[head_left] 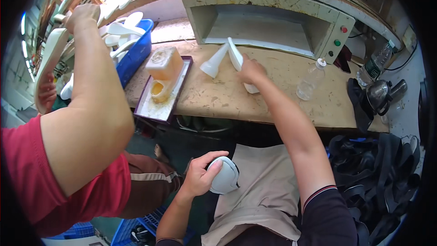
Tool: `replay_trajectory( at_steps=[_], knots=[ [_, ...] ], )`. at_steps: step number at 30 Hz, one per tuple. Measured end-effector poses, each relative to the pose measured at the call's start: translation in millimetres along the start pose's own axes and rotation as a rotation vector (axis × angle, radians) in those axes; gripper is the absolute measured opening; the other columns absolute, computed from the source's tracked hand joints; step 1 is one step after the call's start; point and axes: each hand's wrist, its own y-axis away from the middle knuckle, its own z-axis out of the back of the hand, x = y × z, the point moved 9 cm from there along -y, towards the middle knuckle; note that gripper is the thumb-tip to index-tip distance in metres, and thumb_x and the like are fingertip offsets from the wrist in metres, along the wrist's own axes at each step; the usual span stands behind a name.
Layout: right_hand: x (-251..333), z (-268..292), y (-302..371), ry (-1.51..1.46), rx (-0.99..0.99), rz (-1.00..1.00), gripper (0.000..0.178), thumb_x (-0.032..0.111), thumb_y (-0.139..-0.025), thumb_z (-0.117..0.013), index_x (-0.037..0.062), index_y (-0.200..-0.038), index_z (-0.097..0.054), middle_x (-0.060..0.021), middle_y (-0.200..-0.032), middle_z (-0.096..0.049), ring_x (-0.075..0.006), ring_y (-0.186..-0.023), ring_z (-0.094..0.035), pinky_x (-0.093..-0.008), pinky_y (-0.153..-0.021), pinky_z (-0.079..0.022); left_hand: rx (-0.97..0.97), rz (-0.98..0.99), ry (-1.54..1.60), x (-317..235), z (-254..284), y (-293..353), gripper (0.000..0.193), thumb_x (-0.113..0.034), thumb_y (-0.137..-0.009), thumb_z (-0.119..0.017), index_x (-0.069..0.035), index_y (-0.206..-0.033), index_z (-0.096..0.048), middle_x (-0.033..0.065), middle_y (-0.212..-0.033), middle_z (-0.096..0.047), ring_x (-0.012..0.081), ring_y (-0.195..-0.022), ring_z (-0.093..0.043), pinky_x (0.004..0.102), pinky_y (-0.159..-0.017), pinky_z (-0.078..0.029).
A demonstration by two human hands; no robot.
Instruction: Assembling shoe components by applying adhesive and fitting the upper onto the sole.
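Observation:
My left hand is closed around a pale, rounded shoe upper with a dark edge, above the beige apron on my lap. On the workbench, my right hand grips a long white shoe sole. The sole passes under my fingers, which are partly hidden, and its other end shows below my palm. A second white sole lies just left of it, the two tips meeting at the top.
A purple-edged tray holds a glue container. A blue bin contains several soles. A metal box stands behind; a clear bottle is on the right. Dark straps pile up lower right. At left, a co-worker in red holds a sole.

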Motion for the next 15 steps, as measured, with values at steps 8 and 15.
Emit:
replay_trajectory(
  at_steps=[8, 15],
  knots=[
    [25, 97, 13, 0.479, -0.413, 0.122, 0.045, 0.011, -0.088, -0.062, 0.0155, -0.132, -0.054, -0.0123, -0.098, -0.069, -0.0317, -0.080, -0.070, -0.0455, -0.064, -0.058, 0.043, 0.053, -0.128, -16, 22, -51, 0.031, -0.020, -0.099, -0.058, 0.004, -0.115, -0.072, 0.0090, -0.099, -0.074, 0.0154, -0.084, -0.063, 0.0256, -0.079, -0.051],
    [34, 154, 82, 0.455, -0.517, 0.266, 0.049, 0.007, -0.085, -0.065, 0.0152, -0.132, -0.055, -0.0120, -0.096, -0.069, -0.0307, -0.074, -0.070, -0.0421, -0.060, -0.058, -0.219, 0.037, -0.555, -51, 28, -188, 0.076, -0.047, -0.096, -0.064, 0.010, -0.143, -0.046, 0.0292, -0.145, -0.050, 0.0364, -0.127, -0.057, 0.0396, -0.103, -0.050]
  ],
)
